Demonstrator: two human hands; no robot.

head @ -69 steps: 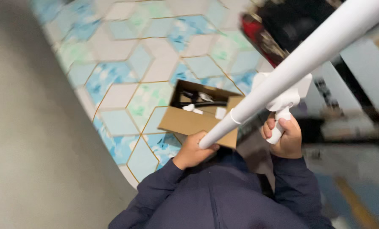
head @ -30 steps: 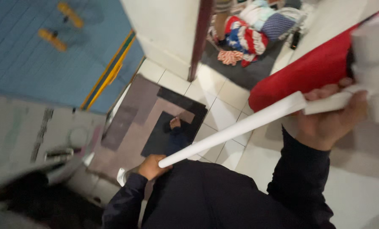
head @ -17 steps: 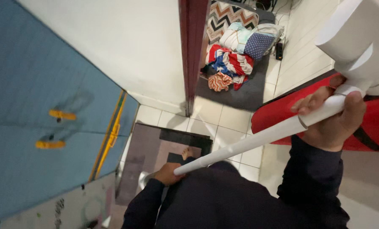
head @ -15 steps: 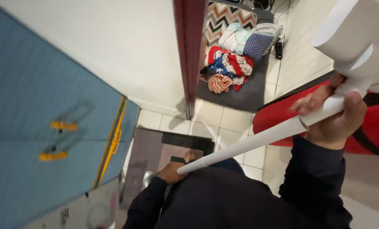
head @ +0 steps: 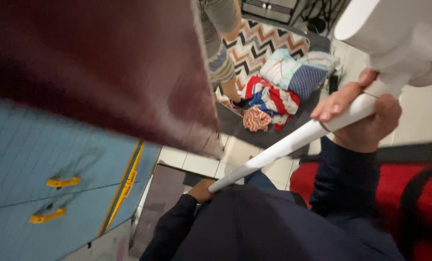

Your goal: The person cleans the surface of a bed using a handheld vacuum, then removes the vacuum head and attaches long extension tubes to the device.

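Observation:
I hold a white stick vacuum with a long white tube [head: 283,145] that runs from the upper right down to the middle. My right hand [head: 361,121] is wrapped around the tube just below the white body [head: 399,38]. My left hand [head: 202,190] grips the lower end of the tube close to my dark sleeve. My dark jacket fills the bottom of the view.
A dark maroon door panel [head: 105,67] looms close at the upper left. Below it are blue drawers with yellow handles [head: 61,182]. A pile of coloured clothes [head: 274,92] lies on a zigzag rug, where another person's leg [head: 221,58] stands. A red bag [head: 419,193] is at right.
The view has swung from a patterned mat with a cardboard box to a doorway. The maroon door now fills the upper left, and a person's leg has come into view.

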